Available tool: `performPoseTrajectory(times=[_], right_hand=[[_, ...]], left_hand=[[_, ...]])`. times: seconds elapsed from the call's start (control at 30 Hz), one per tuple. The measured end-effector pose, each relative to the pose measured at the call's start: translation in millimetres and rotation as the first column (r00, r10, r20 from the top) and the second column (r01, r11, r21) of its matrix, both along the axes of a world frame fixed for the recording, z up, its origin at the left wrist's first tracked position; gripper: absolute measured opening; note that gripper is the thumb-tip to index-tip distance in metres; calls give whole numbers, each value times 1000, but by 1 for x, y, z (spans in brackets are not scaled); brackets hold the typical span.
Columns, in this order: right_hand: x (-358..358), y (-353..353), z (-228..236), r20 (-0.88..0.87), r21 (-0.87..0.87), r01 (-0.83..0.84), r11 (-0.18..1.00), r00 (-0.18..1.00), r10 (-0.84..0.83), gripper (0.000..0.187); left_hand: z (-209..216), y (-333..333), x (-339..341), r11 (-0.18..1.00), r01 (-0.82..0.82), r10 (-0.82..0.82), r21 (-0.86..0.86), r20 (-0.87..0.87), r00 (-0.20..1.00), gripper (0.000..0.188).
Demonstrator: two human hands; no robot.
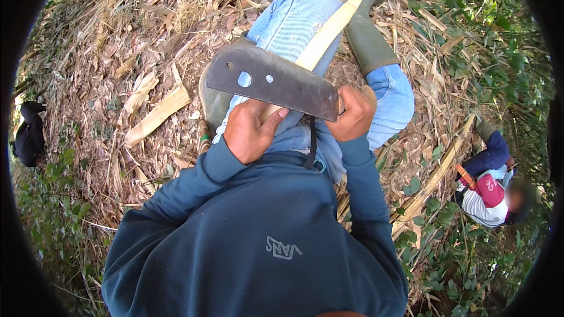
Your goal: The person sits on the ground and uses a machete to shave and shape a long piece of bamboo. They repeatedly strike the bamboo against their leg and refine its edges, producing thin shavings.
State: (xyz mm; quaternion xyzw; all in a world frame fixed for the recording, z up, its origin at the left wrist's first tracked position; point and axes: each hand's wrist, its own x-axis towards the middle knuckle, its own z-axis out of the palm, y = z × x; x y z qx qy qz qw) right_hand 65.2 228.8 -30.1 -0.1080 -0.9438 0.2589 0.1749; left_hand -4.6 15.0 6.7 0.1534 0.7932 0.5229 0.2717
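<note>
My right hand (355,114) is closed round the handle of a broad, dark machete (299,88), most of the handle being hidden in my fist. Its blade lies crosswise over my lap, pointing left, with holes near its blunt far end. Beneath the blade runs a long pale bamboo strip (329,32), slanting away to the upper right across my jeans (288,17). My left hand (249,129) grips the near end of this strip, thumb along it, just below the blade. A dark strap (312,144) hangs between my hands.
Split bamboo pieces (158,116) lie on the leaf litter at left. A long bamboo length (435,179) slants along the ground at right, near another person (487,194) sitting low. My green rubber boot (370,38) is beyond my knee. A dark shape (29,135) is at far left.
</note>
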Motion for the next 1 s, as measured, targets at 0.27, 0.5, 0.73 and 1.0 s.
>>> performPoseTrajectory(times=[0.27,0.5,0.73,1.0], right_hand=[[-7,9,6,49,45,88,995,995,-90,24],[-17,6,7,-10,54,24,998,1000,-24,24],[-33,26,5,115,-11,206,979,972,-203,19],[-42,33,1,113,-9,245,969,964,-243,20]], left_hand=[[-4,1,3,996,-35,40,84,-61,997,41],[-7,-7,-7,994,108,-108,10,185,977,55],[-9,-5,-3,983,58,-64,173,27,998,54],[-9,-5,-5,975,42,-64,219,91,994,54]])
